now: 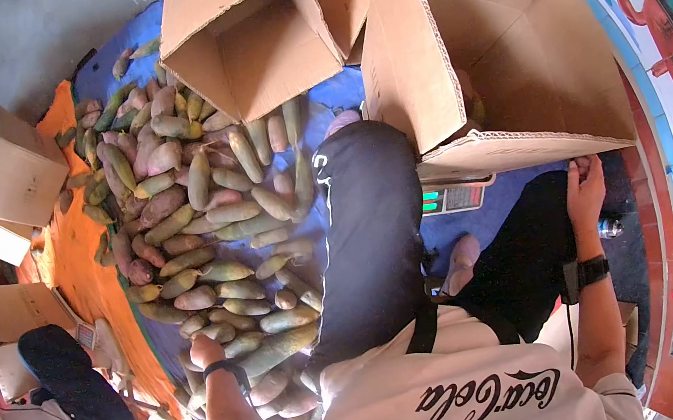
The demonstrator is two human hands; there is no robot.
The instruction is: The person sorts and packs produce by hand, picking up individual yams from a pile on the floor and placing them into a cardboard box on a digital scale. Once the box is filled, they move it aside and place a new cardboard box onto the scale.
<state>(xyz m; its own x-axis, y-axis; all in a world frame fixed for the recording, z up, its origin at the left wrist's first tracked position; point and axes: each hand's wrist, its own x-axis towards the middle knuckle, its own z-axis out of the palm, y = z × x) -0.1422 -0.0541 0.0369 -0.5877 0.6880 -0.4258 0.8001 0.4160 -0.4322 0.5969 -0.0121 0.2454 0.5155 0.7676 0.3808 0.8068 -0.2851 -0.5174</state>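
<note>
Roots [201,180] lie heaped on the blue sheet [338,91]; they appear firm, fairly heavy and bruisable, best held round the middle. Left hand [206,352]: among them, grip hidden. Right hand [584,172]: fingers curled beside the carton [527,143] edge, hold unclear.

Black vignetting is ringing the wide-angle view; tiles [644,93] are bowing along the right edge. Strong light is entering from the lower left, where glare is erasing detail and the sheet [103,287] is glowing. The wall [13,60] is lying in dim shade, trousers [367,231] are reading nearly black, tubers [162,207] are appearing fairly sharp, and one far-left patch is blurring.
</note>
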